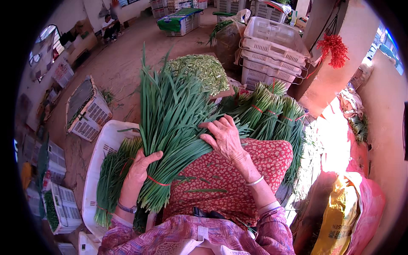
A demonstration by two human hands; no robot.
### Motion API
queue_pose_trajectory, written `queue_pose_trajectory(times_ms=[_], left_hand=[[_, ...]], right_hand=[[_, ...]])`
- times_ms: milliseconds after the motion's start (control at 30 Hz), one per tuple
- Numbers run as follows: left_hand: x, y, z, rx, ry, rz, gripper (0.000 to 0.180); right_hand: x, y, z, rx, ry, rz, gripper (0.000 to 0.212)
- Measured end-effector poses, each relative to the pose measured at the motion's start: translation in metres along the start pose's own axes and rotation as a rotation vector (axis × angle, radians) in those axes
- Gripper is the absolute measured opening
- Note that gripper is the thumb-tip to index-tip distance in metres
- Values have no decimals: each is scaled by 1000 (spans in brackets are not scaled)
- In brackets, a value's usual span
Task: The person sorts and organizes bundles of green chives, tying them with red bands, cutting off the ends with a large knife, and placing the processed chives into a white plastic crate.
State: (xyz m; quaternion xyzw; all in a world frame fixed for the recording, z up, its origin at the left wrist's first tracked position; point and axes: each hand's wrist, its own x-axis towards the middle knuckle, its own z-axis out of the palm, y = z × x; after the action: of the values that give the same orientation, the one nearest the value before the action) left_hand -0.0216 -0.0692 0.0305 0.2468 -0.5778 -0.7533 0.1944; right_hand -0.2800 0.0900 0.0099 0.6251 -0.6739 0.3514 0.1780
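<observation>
A large bunch of garlic chives point(178, 123) lies across my lap, its green leaves fanned out upward and to the right. A red band ties it near the pale stem ends. My left hand point(140, 168) is wrapped round the bunch from the left, just by the band, thumb on top. At the right side of the leaves, my right hand point(223, 138) is closed on some of them, with fingers bent; its fingertips are partly among the leaves. Under the bunch spreads a red flowered apron point(263, 159), with loose leaf pieces scattered on it.
A white crate point(94, 172) holding tied chives stands at my left. More banded bunches point(265, 112) are stacked at my right. Ahead are a heap of cut pale stems point(199, 72) and stacked white crates point(272, 55). Red ties point(333, 51) hang on a pillar; sacks point(340, 212) lie right.
</observation>
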Motion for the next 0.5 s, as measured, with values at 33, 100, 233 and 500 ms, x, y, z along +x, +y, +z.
queue_pose_trajectory(times_ms=[33,100,233,500], left_hand=[[-1,-1,-5,13,-1,-27,53],[-13,1,-11,39,37,-78,51],[-31,-5,-16,24,55,-114,49],[-41,-7,2,136,63,-105,47]], right_hand=[[-8,-4,5,30,14,-3,27],[-26,-8,10,87,-48,42,23],[-32,-19,16,157,-59,23,20],[16,-10,-40,308,197,281,17]])
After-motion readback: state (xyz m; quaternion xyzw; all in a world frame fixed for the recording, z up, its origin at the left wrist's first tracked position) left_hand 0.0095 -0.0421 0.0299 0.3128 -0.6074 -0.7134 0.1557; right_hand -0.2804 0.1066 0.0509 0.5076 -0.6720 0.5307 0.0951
